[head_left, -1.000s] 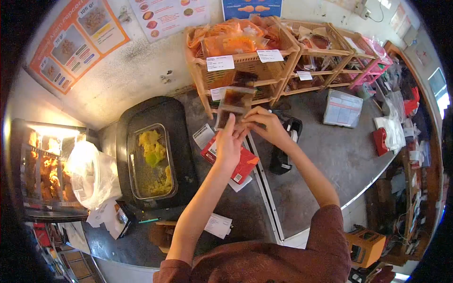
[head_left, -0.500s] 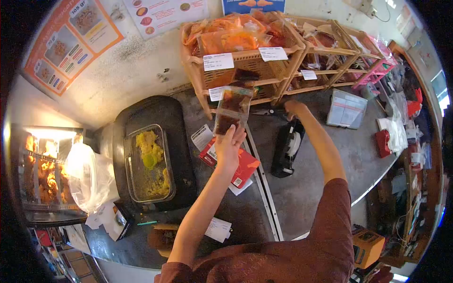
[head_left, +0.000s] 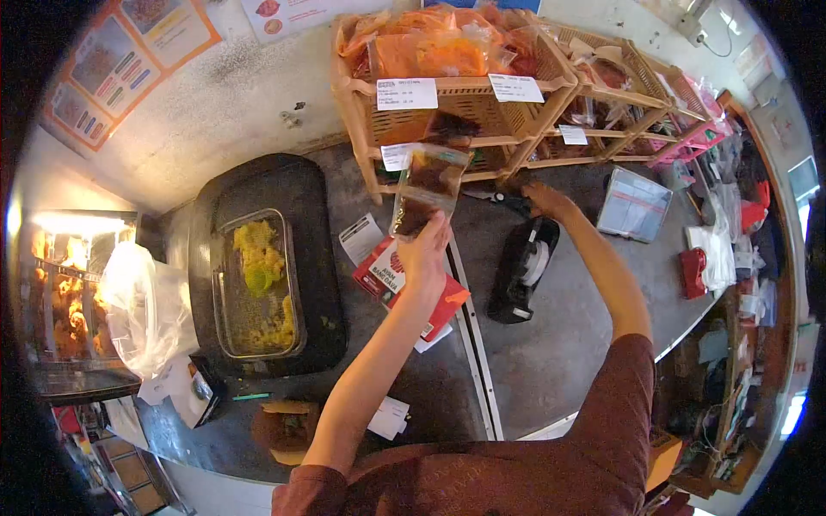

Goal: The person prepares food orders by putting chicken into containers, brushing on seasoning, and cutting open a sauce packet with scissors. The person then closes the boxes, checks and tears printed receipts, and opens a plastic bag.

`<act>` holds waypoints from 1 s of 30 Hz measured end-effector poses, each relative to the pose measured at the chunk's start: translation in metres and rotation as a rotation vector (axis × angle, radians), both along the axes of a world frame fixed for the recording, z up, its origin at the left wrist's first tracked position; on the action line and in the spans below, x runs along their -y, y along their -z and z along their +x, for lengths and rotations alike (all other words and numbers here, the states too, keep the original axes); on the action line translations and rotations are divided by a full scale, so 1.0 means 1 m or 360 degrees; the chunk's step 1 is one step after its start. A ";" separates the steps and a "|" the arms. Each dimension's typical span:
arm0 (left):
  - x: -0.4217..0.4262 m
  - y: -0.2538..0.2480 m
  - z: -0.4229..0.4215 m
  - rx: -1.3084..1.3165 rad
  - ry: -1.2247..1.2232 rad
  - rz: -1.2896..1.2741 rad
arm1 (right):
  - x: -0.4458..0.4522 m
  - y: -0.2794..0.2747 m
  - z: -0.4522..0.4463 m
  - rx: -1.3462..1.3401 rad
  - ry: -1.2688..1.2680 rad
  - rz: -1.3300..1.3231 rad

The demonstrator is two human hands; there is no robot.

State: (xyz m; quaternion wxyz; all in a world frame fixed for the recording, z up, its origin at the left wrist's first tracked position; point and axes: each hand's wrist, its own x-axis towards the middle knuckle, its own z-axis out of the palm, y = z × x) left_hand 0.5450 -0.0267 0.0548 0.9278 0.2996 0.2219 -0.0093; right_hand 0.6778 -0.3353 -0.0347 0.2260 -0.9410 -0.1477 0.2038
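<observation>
My left hand (head_left: 422, 254) is closed on the lower end of a strip of clear sachets (head_left: 432, 179) filled with dark sauce, held up in front of the shelf baskets. The strip's upper part overlaps the lower basket. At the foot of the baskets, my right hand (head_left: 548, 203) has its fingers closed around the dark handles of a pair of scissors (head_left: 496, 198). Their blades point left, towards the sachets but apart from them. Just below that hand stands a black tape dispenser (head_left: 522, 271) with a roll of clear tape. Under my left forearm lies a red printed box (head_left: 389, 273).
Tan plastic baskets (head_left: 460, 95) with orange packets line the wall. To the left are a glass dish (head_left: 258, 284) of yellow food on a black surface, a plastic bag (head_left: 146, 310) and a lit display case (head_left: 73, 292). A white-framed container (head_left: 635, 205) stands right.
The view has shifted slightly. My right hand has closed in on the scissors' handles, and the scissors have tilted a little. My left hand still holds the sachets in nearly the same place.
</observation>
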 end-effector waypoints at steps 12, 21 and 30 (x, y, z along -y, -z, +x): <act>0.009 0.023 0.009 0.0223 -0.0153 0.0114 | 0.028 0.009 -0.005 0.0626 -0.0628 -0.0866; 0.006 0.011 0.004 0.0175 -0.0077 0.0029 | 0.040 -0.134 -0.073 0.0614 -0.0006 -0.0256; 0.007 0.011 0.004 0.0277 -0.0110 0.0054 | -0.069 -0.189 -0.157 -0.0046 -0.0310 0.0043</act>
